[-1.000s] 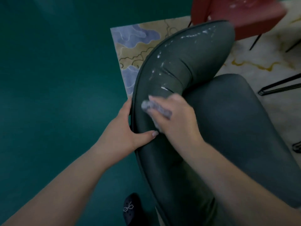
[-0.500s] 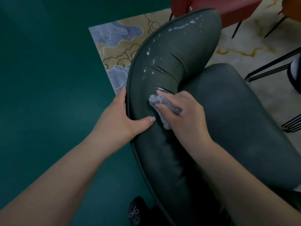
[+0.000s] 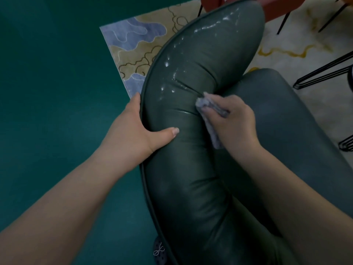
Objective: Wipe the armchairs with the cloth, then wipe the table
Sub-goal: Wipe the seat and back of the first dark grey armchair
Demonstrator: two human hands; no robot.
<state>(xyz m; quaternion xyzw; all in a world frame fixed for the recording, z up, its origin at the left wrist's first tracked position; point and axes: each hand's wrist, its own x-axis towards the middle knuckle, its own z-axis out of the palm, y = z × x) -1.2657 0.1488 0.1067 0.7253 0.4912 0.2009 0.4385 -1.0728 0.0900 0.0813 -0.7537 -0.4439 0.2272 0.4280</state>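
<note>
Head view: the dark green armchair (image 3: 191, 169) fills the middle of the frame, its padded back curving from 6 o'clock up to 12 o'clock. White droplets and streaks (image 3: 215, 25) of wet residue run along the upper part of that curve, from just above the hands to the far end at 12 o'clock. The right hand (image 3: 232, 119) sits just right of centre, fingers curled round a bunched grey cloth (image 3: 209, 109) and pressing it into the crease where the back meets the seat cushion (image 3: 286, 121). The left hand (image 3: 137, 129), at 9 o'clock of the cloth, grips the piped outer edge of the back, thumb laid flat across the top and fingers hidden behind the rim.

The step in hand looks like wiping the backrest. To do it well, the cloth should travel toward 12 o'clock along the wet trail in overlapping passes, dipping into each fold, while the left hand braces the chair. A patterned rug (image 3: 137, 44) lies at 11 o'clock, a red chair (image 3: 277, 6) at 1 o'clock. No table surface is identifiable.
</note>
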